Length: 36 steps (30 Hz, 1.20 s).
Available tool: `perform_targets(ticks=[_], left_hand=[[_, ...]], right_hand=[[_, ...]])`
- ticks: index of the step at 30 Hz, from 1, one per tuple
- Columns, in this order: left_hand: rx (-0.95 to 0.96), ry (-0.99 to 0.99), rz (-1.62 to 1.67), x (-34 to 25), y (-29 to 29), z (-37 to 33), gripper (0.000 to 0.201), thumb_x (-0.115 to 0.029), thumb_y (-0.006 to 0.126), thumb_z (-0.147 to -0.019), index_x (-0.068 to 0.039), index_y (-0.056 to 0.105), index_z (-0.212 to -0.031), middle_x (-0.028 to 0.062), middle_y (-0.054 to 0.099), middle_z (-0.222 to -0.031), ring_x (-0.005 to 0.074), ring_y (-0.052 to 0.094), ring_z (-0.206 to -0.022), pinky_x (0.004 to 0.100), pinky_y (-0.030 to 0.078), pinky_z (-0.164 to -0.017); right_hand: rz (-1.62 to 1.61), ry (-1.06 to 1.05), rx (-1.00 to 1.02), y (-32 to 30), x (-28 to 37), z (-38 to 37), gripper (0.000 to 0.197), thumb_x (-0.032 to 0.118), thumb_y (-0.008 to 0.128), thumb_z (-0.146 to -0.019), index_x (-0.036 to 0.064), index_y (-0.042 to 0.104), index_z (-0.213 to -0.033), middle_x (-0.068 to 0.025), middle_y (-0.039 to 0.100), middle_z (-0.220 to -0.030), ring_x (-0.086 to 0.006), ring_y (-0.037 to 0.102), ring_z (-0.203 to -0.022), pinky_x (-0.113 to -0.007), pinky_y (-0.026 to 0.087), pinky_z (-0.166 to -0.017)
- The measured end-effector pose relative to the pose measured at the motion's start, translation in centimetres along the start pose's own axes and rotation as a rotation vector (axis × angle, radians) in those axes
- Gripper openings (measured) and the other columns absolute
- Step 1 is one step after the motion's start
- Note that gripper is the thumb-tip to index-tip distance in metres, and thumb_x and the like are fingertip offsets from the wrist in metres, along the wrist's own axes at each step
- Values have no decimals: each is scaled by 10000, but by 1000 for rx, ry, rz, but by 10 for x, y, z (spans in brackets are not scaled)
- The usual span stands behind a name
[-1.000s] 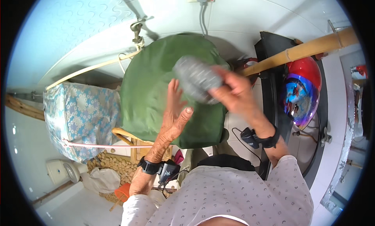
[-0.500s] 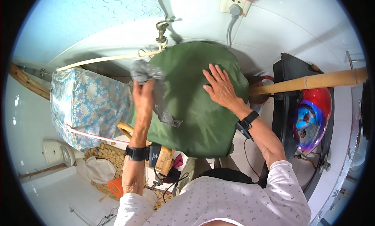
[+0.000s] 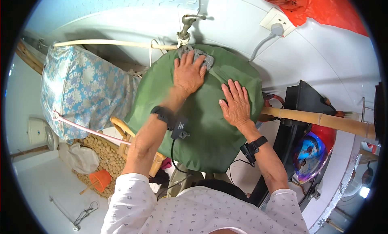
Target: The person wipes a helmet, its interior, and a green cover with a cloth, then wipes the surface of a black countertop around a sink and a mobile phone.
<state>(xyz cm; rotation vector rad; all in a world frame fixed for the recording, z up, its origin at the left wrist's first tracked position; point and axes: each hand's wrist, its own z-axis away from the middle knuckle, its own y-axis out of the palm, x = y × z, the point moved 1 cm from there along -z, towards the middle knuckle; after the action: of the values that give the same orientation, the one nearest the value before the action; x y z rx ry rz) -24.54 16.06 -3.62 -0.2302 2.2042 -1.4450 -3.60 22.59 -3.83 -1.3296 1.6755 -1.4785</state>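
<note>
My left hand lay spread over a grey cloth, the cloth sat near the green cover's far edge, my right hand rested wide and flat on the green cover.

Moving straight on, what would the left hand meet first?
The left hand would first meet the grey cloth it touches; beyond, probably the white tiled wall, though depth is unclear.

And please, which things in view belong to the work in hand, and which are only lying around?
In the work:
- grey cloth, under the left hand
- green cover, under the right hand

Apparently just around:
- helmet
- bamboo pole
- orange container
- flowered cover
</note>
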Motion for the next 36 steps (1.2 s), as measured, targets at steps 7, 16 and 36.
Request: perform_targets(ticks=[7,16,36], left_hand=[[-64,-215,-73,100,-22,25,392,-349,488,-904,-139,533,-1232,168,455,-1349,366,447,-1210,470,359,-987],[-152,-788,178,157,-64,116,373,-274,426,-955,37,577,-1095,251,624,-989,401,589,-907,409,460,-813],[-135,-518,84,114,-65,117,373,-204,519,-904,-20,497,-1229,272,451,-1273,432,439,-1155,474,363,-986]], right_hand=[[19,12,4,2,1,-1,515,342,526,-884,126,442,-1344,-129,367,-1430,-329,339,-1306,-496,258,-1072],[0,27,-2,0,0,-2,515,336,543,-877,130,445,-1339,-122,371,-1426,-321,342,-1303,-492,258,-1073],[31,-18,16,2,3,-5,517,320,516,-892,110,437,-1358,-138,363,-1439,-343,331,-1310,-499,253,-1072]])
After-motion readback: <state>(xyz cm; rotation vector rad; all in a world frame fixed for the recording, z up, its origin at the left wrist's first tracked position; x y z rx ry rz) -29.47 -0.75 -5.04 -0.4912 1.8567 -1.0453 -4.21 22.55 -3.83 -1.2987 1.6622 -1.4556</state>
